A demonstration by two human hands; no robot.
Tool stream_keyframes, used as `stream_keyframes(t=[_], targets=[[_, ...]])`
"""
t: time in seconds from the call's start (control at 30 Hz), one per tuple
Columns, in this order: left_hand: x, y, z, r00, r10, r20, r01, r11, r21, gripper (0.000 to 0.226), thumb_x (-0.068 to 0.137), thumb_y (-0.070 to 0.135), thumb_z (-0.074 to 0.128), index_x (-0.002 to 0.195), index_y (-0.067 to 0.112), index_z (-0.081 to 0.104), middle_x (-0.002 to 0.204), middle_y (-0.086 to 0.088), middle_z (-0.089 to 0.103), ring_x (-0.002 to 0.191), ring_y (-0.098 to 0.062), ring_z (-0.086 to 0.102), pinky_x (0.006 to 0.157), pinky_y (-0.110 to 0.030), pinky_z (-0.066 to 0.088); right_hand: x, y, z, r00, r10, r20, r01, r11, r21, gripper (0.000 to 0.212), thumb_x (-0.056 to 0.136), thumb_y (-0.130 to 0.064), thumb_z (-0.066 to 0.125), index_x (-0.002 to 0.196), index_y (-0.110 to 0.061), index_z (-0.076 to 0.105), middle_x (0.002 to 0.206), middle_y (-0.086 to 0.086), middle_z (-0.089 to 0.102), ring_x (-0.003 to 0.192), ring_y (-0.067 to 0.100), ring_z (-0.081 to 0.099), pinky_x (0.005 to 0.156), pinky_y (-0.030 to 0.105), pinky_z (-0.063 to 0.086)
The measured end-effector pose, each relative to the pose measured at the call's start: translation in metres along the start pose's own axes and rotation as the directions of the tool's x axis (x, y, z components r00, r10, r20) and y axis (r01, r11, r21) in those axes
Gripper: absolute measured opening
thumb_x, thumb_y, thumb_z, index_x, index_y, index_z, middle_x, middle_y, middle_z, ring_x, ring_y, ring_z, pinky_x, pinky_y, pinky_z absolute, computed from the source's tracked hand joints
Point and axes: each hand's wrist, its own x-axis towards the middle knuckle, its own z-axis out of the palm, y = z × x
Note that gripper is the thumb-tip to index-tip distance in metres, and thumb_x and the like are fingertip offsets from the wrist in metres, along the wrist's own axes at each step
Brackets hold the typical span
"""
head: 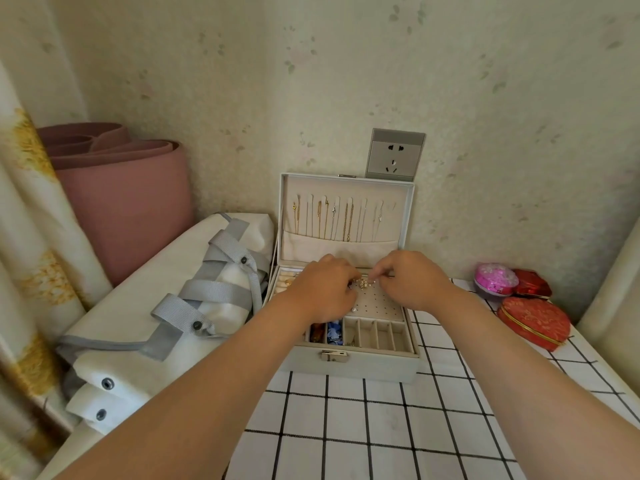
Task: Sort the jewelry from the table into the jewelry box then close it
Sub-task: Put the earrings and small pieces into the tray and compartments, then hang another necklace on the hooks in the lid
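Over the open jewelry box (353, 363), the right hand (414, 284) pinches a small gold piece (363, 283), too tiny to identify. The left hand (320, 294) curls beside it, its grip hidden.

The left grip (322, 289) covers the far left compartments of the jewelry box (353, 365). Its fingertips are hidden under its knuckles, so whether it holds anything cannot be told. The small gold piece (362, 283) pinched by the right grip (412, 280) is too small to name. The chains (348, 221) in the lid (346, 188) are too fine to tell apart. The lid hides the socket's (394, 155) lower edge. The pink tin (496, 278) hides part of the far red box (533, 284). The near and right picture edges cut off the worktop (381, 427).
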Motion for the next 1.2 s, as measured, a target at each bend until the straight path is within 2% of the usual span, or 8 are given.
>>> stream_keyframes(t=[0.13, 0.23, 0.43, 0.67, 0.77, 0.9, 1.1, 1.2], targets=[[-0.002, 0.007, -0.004, 0.999, -0.002, -0.034, 0.003, 1.000, 0.005, 0.043, 0.095, 0.030, 0.049, 0.138, 0.023, 0.053, 0.129, -0.002, 0.057, 0.120, -0.023, 0.043, 0.099, -0.040, 0.039, -0.008, 0.000, -0.005, 0.999, 0.025, -0.046, -0.019, 0.990, 0.139, 0.025, 0.091, -0.011, 0.062, 0.106, -0.026, 0.076, 0.102, -0.010, 0.067, 0.098, 0.009, 0.063, 0.092, 0.027, 0.051], [-0.008, 0.022, -0.007, 0.996, 0.001, -0.087, -0.008, 0.997, -0.077, 0.043, 0.095, 0.033, 0.051, 0.138, 0.029, 0.052, 0.129, 0.000, 0.056, 0.120, -0.020, 0.044, 0.101, -0.041, 0.039, -0.023, -0.002, -0.013, 0.998, 0.019, -0.058, -0.006, 0.976, 0.220, 0.023, 0.090, -0.014, 0.067, 0.108, -0.025, 0.075, 0.097, -0.012, 0.066, 0.093, 0.005, 0.062, 0.084, 0.017, 0.047], [-0.036, 0.069, -0.003, 0.982, 0.026, -0.188, -0.052, 0.990, -0.134, 0.033, 0.094, 0.038, 0.054, 0.124, 0.026, 0.061, 0.115, 0.006, 0.060, 0.111, -0.014, 0.050, 0.093, -0.035, 0.045, -0.082, 0.007, -0.039, 0.996, 0.080, 0.027, -0.083, 0.979, 0.188, 0.022, 0.087, -0.022, 0.072, 0.108, -0.028, 0.075, 0.099, -0.007, 0.071, 0.095, 0.007, 0.065, 0.089, 0.024, 0.050], [-0.063, 0.120, 0.005, 0.986, 0.115, -0.118, -0.131, 0.982, -0.137, 0.025, 0.094, 0.037, 0.055, 0.116, 0.028, 0.062, 0.105, 0.011, 0.059, 0.099, -0.010, 0.055, 0.084, -0.031, 0.049, -0.175, 0.043, -0.069, 0.971, 0.229, 0.074, -0.237, 0.964, 0.122, 0.008, 0.085, -0.027, 0.076, 0.087, -0.034, 0.075, 0.086, -0.016, 0.069, 0.082, -0.002, 0.063, 0.066, 0.010, 0.041], [-0.072, 0.142, 0.019, 0.984, 0.167, -0.066, -0.174, 0.975, -0.136, 0.024, 0.095, 0.037, 0.054, 0.115, 0.028, 0.063, 0.105, 0.011, 0.061, 0.098, -0.010, 0.056, 0.085, -0.032, 0.050, -0.208, 0.059, -0.075, 0.951, 0.289, 0.109, -0.302, 0.944, 0.131, 0.010, 0.086, -0.023, 0.076, 0.094, -0.029, 0.077, 0.087, -0.017, 0.068, 0.083, -0.006, 0.062, 0.066, 0.005, 0.040], [-0.079, 0.173, 0.043, 0.972, 0.232, 0.026, -0.227, 0.967, -0.119, 0.027, 0.095, 0.034, 0.052, 0.119, 0.027, 0.062, 0.110, 0.009, 0.062, 0.104, -0.012, 0.056, 0.089, -0.033, 0.049, -0.241, 0.082, -0.079, 0.925, 0.349, 0.152, -0.365, 0.926, 0.096, 0.010, 0.086, -0.017, 0.075, 0.089, -0.027, 0.076, 0.091, -0.012, 0.072, 0.082, -0.004, 0.063, 0.065, 0.003, 0.043], [-0.074, 0.223, 0.080, 0.923, 0.370, 0.102, -0.362, 0.928, -0.091, 0.034, 0.097, 0.028, 0.051, 0.130, 0.027, 0.057, 0.127, 0.003, 0.056, 0.120, -0.018, 0.046, 0.092, -0.038, 0.047, -0.266, 0.104, -0.079, 0.884, 0.399, 0.246, -0.407, 0.913, -0.018, 0.012, 0.085, -0.017, 0.073, 0.079, -0.027, 0.077, 0.082, -0.015, 0.071, 0.084, 0.002, 0.065, 0.078, 0.017, 0.049], [-0.071, 0.239, 0.098, 0.888, 0.452, 0.090, -0.442, 0.890, -0.108, 0.038, 0.095, 0.022, 0.052, 0.133, 0.026, 0.057, 0.126, 0.001, 0.055, 0.118, -0.021, 0.046, 0.087, -0.040, 0.048, -0.269, 0.113, -0.073, 0.816, 0.470, 0.336, -0.460, 0.880, -0.116, 0.009, 0.082, -0.022, 0.071, 0.082, -0.017, 0.078, 0.092, 0.005, 0.077, 0.071, 0.012, 0.065, 0.072, 0.028, 0.054]])
